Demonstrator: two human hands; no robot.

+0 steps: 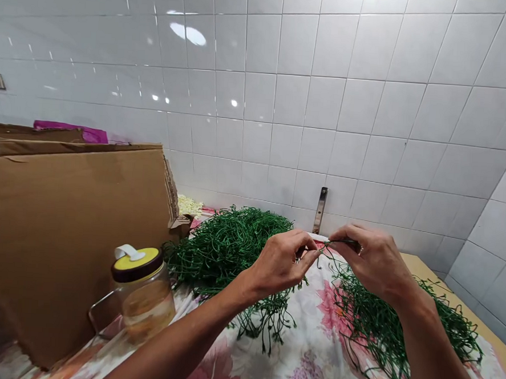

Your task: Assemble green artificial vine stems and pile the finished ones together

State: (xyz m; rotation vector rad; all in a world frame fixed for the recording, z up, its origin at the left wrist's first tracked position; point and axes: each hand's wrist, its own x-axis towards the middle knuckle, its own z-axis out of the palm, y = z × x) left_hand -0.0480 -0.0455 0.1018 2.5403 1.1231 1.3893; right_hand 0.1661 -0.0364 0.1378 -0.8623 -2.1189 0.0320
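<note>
My left hand (282, 256) pinches one end of a thin green cord (325, 245) between thumb and fingertips. Close beside it, my right hand (377, 264) grips the same cord, thumb against the bent fingers. The stretch between the two hands is short and looks looped or knotted; its fine detail is too small to tell. Behind and below my left hand lies a large tangled heap of green cords (233, 240), many with small knobby ends. A second, looser pile of green cords (450, 321) spreads beneath my right hand and forearm.
Flowered cloth (286, 351) covers the table. On the left stand a big cardboard box (70, 235) and a clear jar with a yellow lid (144, 288). Small pale yellow pieces (188, 205) lie behind the box. A metal strip (320, 209) leans at the tiled wall (293, 100).
</note>
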